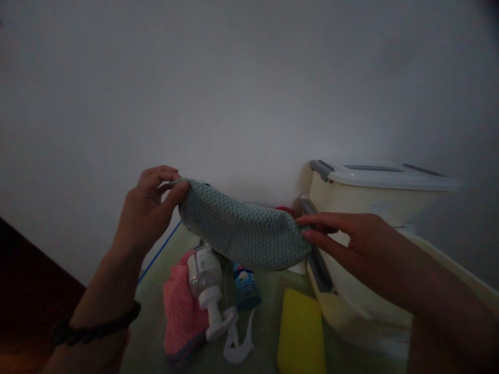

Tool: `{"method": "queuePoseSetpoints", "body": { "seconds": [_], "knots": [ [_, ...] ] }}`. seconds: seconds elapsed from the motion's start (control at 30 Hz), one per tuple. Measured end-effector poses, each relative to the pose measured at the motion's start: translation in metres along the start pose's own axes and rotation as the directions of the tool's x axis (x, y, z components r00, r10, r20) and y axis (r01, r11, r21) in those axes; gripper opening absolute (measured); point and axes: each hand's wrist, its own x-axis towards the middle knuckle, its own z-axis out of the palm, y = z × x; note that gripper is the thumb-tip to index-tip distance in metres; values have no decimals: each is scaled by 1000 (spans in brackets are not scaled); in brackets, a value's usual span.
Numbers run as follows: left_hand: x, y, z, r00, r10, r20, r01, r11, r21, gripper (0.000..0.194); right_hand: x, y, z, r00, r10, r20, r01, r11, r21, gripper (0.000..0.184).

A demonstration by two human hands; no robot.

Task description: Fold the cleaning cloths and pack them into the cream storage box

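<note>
A pale green textured cloth [241,226] is stretched between my two hands, above the table. My left hand [154,200] pinches its upper left corner between thumb and fingers. At the right end, my right hand [343,234] grips the edge with thumb and forefinger. The cloth slopes down toward the right and sags along its lower edge. Beneath it, a clear pump bottle [205,275] with a white pump lies on a pink cloth [181,311]. A blue spray bottle [246,285] with a white trigger lies beside them, its upper part hidden behind the green cloth.
A yellow sponge-like block [301,332] lies on the green table surface [265,353]. At the right, cream storage boxes [370,202] with grey latches are stacked against the white wall [241,93]. Something red shows partly behind the cloth.
</note>
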Motion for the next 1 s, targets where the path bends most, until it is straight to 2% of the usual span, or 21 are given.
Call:
{"method": "queuePoseSetpoints", "body": {
  "seconds": [0.07,0.13,0.2,0.27,0.33,0.43,0.53,0.57,0.63,0.7,0.77,0.87,0.93,1.0],
  "knots": [
    [-5,7,3,994,-16,112,32,990,-137,6,-3,-1,4,999,22,-36,-25,997,-78,27],
    [-13,19,9,961,4,275,62,971,-230,7,-4,-6,9,999,1,-41,-4,997,-73,30],
    [-23,33,18,913,59,403,55,962,-266,10,-3,-15,13,997,-68,-22,68,997,25,31],
    [-33,45,26,834,101,542,65,958,-278,10,-1,-25,17,990,-140,-37,143,982,125,33],
    [-39,54,33,777,117,619,111,942,-317,10,2,-34,20,983,-179,-38,183,963,198,28],
    [-42,56,36,686,133,715,193,914,-356,8,7,-40,22,980,-195,34,175,937,303,8],
    [-39,48,33,603,150,783,218,914,-343,17,11,-36,19,984,-173,47,149,935,322,7],
    [-38,44,31,591,149,793,208,922,-328,20,11,-32,17,988,-151,28,135,943,303,8],
    [-35,39,28,600,139,788,162,943,-289,23,11,-24,13,996,-93,-8,92,963,253,8],
    [-33,36,26,643,126,755,97,965,-244,21,10,-17,11,998,-51,-20,54,972,229,8],
    [-32,38,24,673,127,729,26,981,-194,16,8,-13,11,998,-54,-13,56,960,275,17],
    [-34,43,25,672,143,726,-77,989,-124,9,7,-15,11,985,-173,-11,165,917,364,33],
    [-34,46,26,677,155,720,-119,988,-101,7,7,-18,11,962,-273,12,252,904,345,27],
    [-34,46,26,679,166,715,-129,986,-106,7,7,-19,10,949,-313,23,292,908,301,17]
  ]
}}
